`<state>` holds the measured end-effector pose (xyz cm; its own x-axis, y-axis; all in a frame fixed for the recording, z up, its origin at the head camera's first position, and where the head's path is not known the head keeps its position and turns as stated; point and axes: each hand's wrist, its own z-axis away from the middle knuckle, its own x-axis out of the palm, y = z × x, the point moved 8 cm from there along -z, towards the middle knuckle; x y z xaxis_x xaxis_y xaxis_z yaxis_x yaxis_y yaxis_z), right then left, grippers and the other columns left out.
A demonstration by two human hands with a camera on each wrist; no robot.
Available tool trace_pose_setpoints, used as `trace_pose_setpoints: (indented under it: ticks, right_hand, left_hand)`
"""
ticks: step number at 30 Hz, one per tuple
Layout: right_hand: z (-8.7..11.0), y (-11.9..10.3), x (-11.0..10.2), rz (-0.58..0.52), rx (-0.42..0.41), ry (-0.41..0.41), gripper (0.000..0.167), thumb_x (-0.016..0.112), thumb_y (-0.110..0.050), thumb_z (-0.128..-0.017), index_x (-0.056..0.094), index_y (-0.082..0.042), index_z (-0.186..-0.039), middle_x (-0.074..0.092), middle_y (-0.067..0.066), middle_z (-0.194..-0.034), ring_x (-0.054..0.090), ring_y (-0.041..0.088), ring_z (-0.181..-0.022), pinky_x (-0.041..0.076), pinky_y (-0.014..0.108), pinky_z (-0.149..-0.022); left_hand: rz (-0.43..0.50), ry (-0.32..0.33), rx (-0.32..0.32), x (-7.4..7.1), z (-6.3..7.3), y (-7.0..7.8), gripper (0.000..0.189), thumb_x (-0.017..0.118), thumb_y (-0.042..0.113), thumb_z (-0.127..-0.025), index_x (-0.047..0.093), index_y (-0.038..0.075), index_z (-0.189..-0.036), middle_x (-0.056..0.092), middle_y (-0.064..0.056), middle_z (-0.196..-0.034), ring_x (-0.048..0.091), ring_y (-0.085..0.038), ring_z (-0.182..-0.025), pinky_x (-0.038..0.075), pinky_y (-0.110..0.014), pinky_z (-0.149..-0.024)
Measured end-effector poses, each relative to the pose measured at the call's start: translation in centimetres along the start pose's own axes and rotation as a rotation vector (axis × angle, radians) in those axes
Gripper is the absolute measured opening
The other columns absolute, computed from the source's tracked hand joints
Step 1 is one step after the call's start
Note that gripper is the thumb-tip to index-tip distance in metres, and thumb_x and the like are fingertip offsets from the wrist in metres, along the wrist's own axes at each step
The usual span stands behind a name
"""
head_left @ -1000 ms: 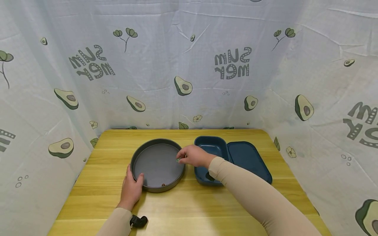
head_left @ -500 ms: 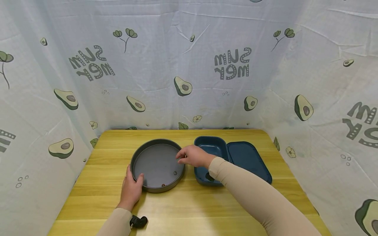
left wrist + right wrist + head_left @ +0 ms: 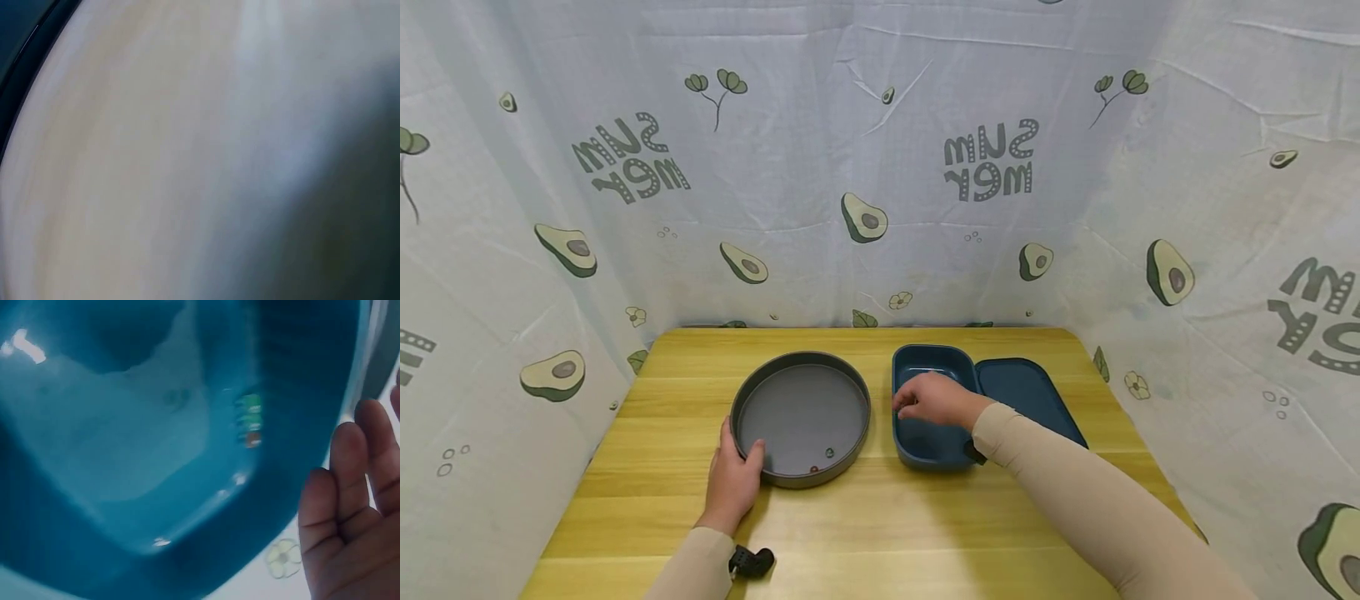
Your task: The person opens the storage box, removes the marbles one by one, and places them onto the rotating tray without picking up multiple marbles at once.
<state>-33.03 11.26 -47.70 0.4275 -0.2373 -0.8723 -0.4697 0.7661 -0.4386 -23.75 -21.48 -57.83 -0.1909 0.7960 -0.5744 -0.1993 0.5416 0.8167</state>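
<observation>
My left hand (image 3: 735,483) grips the near left side of a round grey baking pan (image 3: 799,408), thumb over the rim and fingers outside. Inside the pan, near its front edge, lie a small green marble (image 3: 830,452) and a red-brown marble (image 3: 814,469). My right hand (image 3: 942,400) hovers over a dark blue rectangular box (image 3: 932,454), its fingers loosely bent with nothing visible in them. In the right wrist view, two small green pieces (image 3: 252,412) and an orange-red piece (image 3: 252,439) sit in a row along the box's inner wall; they are blurred.
A flat blue lid (image 3: 1026,392) lies right of the box, partly behind my right forearm. All stand on a wooden table (image 3: 850,533), with a white avocado-print curtain (image 3: 805,167) behind and at both sides. The left wrist view is mostly blurred.
My right hand has let go of the green marble into the pan and moved right, over the blue box. The marble has rolled toward the pan's front. My left hand stays on the pan.
</observation>
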Motion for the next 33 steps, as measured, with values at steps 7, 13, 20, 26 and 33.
trace_pose_setpoints:
  ticks: [7,13,20,26,33]
  right_hand:
    - [1.5,2.2,2.9,0.047,0.049,-0.118,0.013,0.076,-0.015,-0.097,0.081,-0.020,-0.108,0.078,-0.006,-0.104,0.069,0.012,-0.095,0.060,0.036,-0.089]
    - [2.1,2.5,4.8,0.106,0.038,-0.174,0.014,0.074,-0.011,-0.097,0.082,-0.022,-0.102,0.078,-0.006,-0.102,0.072,0.015,-0.098,0.060,0.037,-0.090]
    - [2.3,1.6,5.7,0.142,-0.015,-0.215,0.020,0.072,-0.004,-0.096,0.083,-0.021,-0.094,0.078,-0.006,-0.096,0.072,0.015,-0.091,0.060,0.033,-0.084]
    - [2.0,2.0,5.7,0.107,0.036,-0.221,0.021,0.074,-0.005,-0.096,0.084,-0.020,-0.108,0.080,-0.004,-0.107,0.074,0.019,-0.104,0.061,0.037,-0.092]
    - [1.4,3.1,5.2,0.063,0.083,-0.173,0.025,0.076,-0.009,-0.095,0.079,-0.013,-0.119,0.078,0.002,-0.110,0.073,0.022,-0.104,0.060,0.043,-0.094]
  left_hand:
    - [0.001,-0.005,-0.003,0.0,-0.1,-0.1,0.084,0.051,0.035,-0.109,0.000,0.009,-0.171,0.028,-0.033,-0.167,0.032,-0.055,-0.150,0.030,-0.069,-0.122]
    - [-0.001,0.001,-0.004,0.0,-0.1,-0.1,0.083,0.051,0.035,-0.109,0.001,0.009,-0.171,0.029,-0.032,-0.167,0.033,-0.055,-0.150,0.030,-0.069,-0.122]
    - [-0.001,0.005,-0.002,0.0,-0.1,0.0,0.083,0.051,0.035,-0.109,0.002,0.008,-0.171,0.030,-0.033,-0.166,0.033,-0.055,-0.150,0.030,-0.068,-0.122]
    - [-0.004,0.007,-0.002,0.0,-0.1,0.1,0.083,0.051,0.035,-0.109,0.003,0.008,-0.171,0.031,-0.033,-0.166,0.034,-0.055,-0.149,0.030,-0.068,-0.122]
    - [-0.005,0.006,-0.002,-0.1,0.0,0.2,0.083,0.051,0.035,-0.109,0.003,0.007,-0.170,0.032,-0.034,-0.165,0.035,-0.054,-0.149,0.030,-0.068,-0.122]
